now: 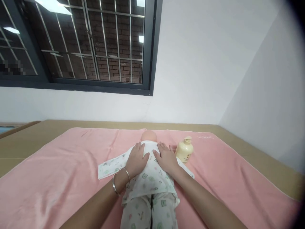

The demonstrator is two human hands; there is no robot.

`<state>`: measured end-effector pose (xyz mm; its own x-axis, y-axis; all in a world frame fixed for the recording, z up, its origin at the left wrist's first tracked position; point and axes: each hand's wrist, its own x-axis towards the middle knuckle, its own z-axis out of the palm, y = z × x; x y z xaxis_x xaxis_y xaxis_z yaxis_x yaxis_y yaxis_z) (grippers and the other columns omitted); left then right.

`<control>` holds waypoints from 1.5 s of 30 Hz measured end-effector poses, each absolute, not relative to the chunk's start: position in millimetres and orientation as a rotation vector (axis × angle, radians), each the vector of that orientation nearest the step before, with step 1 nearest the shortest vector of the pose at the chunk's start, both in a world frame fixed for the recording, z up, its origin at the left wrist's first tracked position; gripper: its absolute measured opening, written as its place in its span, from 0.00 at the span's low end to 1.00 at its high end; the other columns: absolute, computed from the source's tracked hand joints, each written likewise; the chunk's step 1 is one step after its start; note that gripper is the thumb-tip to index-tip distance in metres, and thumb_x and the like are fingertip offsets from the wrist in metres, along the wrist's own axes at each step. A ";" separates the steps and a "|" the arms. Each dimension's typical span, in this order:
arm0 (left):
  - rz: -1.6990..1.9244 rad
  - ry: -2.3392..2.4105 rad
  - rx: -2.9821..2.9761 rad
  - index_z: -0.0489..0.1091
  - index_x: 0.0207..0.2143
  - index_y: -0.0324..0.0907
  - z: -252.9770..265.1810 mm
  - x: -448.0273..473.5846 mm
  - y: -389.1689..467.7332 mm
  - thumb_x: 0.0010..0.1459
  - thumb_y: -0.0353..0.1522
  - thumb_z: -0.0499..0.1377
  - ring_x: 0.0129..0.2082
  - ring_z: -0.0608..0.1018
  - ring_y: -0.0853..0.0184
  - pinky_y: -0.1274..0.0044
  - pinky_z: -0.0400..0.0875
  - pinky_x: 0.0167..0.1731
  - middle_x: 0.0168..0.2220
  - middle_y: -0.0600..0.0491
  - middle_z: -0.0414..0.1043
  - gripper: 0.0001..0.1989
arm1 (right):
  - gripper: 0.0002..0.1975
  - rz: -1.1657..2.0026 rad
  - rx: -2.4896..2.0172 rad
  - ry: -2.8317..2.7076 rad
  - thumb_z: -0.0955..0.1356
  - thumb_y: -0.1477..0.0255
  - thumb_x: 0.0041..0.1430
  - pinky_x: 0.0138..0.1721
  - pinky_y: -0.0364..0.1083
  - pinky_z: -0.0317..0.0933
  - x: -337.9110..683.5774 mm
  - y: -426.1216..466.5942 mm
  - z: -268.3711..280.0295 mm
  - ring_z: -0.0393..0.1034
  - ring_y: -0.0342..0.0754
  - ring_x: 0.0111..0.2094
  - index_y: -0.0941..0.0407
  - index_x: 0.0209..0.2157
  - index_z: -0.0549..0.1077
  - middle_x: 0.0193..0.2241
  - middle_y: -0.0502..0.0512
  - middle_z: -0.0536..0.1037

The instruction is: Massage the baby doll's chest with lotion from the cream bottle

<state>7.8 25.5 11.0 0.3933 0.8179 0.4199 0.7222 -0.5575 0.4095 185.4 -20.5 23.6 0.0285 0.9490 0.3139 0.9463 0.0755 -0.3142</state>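
Fingers of left hand point(137, 159) flat, spread on baby doll point(149, 178) back, grasping nothing; doll face-down mid pink towel point(59, 165). Right hand point(166, 158) likewise flat, unclenched. Lotion bottle point(184, 150) just beside it: sideways sweep could likely topple it.

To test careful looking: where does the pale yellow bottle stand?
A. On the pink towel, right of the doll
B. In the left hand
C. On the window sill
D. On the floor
A: the bottle stands upright on the pink towel, right of the doll.
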 end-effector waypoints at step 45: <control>1.092 1.405 2.410 0.65 0.56 0.36 7.8 24.3 12.8 0.59 0.38 0.53 0.63 0.62 0.46 0.54 0.52 0.62 0.61 0.37 0.63 0.25 | 0.27 0.055 -1.646 -1.963 0.54 0.61 0.70 0.66 0.59 0.38 180.9 -27.8 16.0 0.48 0.53 0.67 0.58 0.64 0.58 0.65 0.61 0.60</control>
<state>24.3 12.8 7.8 0.2979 0.8035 0.5154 0.6978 -0.5517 0.4568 180.9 -27.8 16.0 -0.0794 0.9157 0.3938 0.8921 0.2415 -0.3818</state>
